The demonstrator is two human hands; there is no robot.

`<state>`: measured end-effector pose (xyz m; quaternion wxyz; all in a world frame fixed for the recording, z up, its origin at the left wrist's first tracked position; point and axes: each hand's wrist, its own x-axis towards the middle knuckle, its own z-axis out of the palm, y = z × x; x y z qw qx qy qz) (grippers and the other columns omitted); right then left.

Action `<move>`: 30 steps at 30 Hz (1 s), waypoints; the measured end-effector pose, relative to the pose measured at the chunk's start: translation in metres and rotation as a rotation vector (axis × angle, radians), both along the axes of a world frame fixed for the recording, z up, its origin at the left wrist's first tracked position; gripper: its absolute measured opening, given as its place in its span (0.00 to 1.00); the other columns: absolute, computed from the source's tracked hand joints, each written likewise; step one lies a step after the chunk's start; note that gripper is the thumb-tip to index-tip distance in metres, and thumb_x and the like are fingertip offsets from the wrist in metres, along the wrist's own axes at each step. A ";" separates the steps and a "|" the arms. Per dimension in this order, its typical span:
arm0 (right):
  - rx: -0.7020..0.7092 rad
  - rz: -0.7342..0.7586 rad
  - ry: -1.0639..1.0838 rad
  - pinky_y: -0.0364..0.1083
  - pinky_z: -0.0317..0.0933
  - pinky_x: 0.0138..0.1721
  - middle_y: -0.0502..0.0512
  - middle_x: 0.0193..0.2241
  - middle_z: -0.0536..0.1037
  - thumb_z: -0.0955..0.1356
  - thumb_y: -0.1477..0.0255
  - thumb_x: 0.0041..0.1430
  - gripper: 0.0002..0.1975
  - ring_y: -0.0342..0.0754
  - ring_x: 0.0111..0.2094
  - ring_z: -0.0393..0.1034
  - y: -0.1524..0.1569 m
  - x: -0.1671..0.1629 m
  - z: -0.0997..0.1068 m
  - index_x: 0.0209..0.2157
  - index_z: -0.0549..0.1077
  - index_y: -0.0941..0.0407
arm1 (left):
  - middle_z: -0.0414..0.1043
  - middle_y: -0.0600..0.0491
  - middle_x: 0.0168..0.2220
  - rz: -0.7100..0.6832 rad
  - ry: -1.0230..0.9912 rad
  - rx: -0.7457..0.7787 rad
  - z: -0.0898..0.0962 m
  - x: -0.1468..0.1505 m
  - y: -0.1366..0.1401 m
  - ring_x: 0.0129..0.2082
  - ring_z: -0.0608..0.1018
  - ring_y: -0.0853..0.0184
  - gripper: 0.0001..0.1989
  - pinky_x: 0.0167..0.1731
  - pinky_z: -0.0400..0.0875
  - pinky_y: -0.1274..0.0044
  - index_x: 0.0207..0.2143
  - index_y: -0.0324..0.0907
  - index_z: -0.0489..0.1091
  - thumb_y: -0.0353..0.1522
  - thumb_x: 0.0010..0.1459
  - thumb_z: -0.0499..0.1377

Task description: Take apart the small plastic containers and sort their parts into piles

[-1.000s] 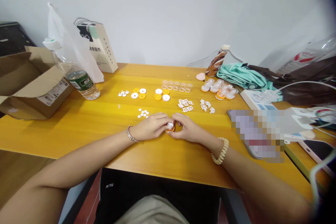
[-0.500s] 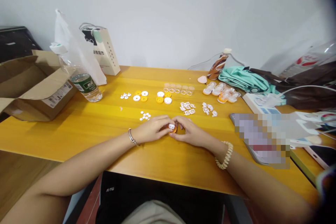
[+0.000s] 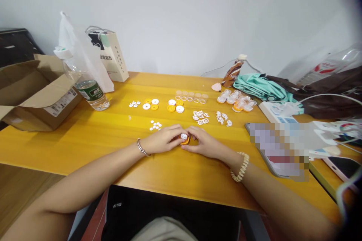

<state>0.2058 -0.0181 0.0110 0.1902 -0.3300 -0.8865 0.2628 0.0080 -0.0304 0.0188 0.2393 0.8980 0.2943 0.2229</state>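
Between my two hands is a small orange round base with a white cut-out piece on top. My left hand pinches it from the left, thumb in front and fingers behind. From the right, my right hand curls round it with thumb and fingertips against its edge; part of the base is hidden by the fingers. Beyond my left hand lie several small white discs. White cut-out pieces are spread in a group past my right hand, with a second group of white pieces farther right.
White and yellow discs, clear cups and clear-topped orange pieces lie farther back. On the left stand a water bottle and a cardboard box. A phone, green cloth and coffee bottle are on the right.
The base shows slightly more between the hands, and my right fingers have shifted a little around it. The whole view has moved slightly.
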 end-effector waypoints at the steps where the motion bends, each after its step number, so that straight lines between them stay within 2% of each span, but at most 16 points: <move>1: -0.006 -0.002 0.006 0.44 0.56 0.36 0.51 0.31 0.69 0.67 0.63 0.52 0.12 0.45 0.33 0.61 0.000 0.000 0.000 0.34 0.67 0.55 | 0.65 0.51 0.36 -0.001 -0.003 0.005 0.000 0.000 0.000 0.35 0.69 0.70 0.09 0.39 0.64 0.77 0.38 0.41 0.64 0.32 0.61 0.47; 6: -0.013 -0.012 0.035 0.43 0.55 0.33 0.50 0.27 0.69 0.67 0.61 0.51 0.13 0.44 0.30 0.61 0.003 -0.002 -0.005 0.29 0.67 0.56 | 0.66 0.51 0.34 -0.007 0.006 0.100 -0.003 -0.001 0.000 0.34 0.69 0.70 0.08 0.37 0.63 0.78 0.38 0.40 0.66 0.32 0.61 0.48; 12: -0.059 -0.031 0.078 0.40 0.53 0.28 0.47 0.23 0.67 0.67 0.61 0.51 0.12 0.41 0.26 0.59 0.002 -0.005 -0.005 0.28 0.67 0.57 | 0.69 0.52 0.31 0.108 -0.027 0.225 -0.008 0.000 -0.002 0.33 0.70 0.69 0.08 0.36 0.61 0.77 0.37 0.41 0.66 0.31 0.60 0.48; 18: -0.133 0.046 0.125 0.40 0.54 0.28 0.46 0.22 0.68 0.66 0.64 0.53 0.10 0.40 0.24 0.59 -0.001 -0.005 0.000 0.30 0.70 0.57 | 0.70 0.51 0.31 0.048 0.038 0.433 -0.010 -0.005 -0.002 0.32 0.69 0.69 0.10 0.34 0.59 0.76 0.39 0.41 0.67 0.30 0.60 0.48; 25: -0.228 0.034 0.209 0.41 0.59 0.30 0.48 0.28 0.73 0.64 0.64 0.55 0.12 0.43 0.29 0.64 -0.008 -0.007 0.010 0.36 0.72 0.57 | 0.71 0.53 0.29 0.113 -0.237 0.336 -0.008 0.001 -0.006 0.30 0.70 0.71 0.07 0.33 0.60 0.77 0.36 0.41 0.67 0.30 0.59 0.50; 28: -0.165 -0.013 0.233 0.42 0.59 0.32 0.49 0.29 0.74 0.64 0.65 0.55 0.11 0.44 0.30 0.65 -0.012 -0.009 0.012 0.36 0.72 0.56 | 0.72 0.52 0.30 0.167 -0.316 0.344 -0.008 0.004 -0.007 0.29 0.71 0.71 0.07 0.34 0.61 0.76 0.36 0.41 0.68 0.30 0.58 0.51; 30: -0.064 -0.073 0.242 0.43 0.59 0.33 0.50 0.28 0.74 0.65 0.66 0.54 0.10 0.44 0.29 0.65 -0.013 -0.010 0.011 0.36 0.72 0.55 | 0.72 0.52 0.30 0.207 -0.360 0.334 -0.008 0.006 -0.007 0.30 0.71 0.70 0.06 0.34 0.62 0.76 0.36 0.41 0.68 0.29 0.57 0.52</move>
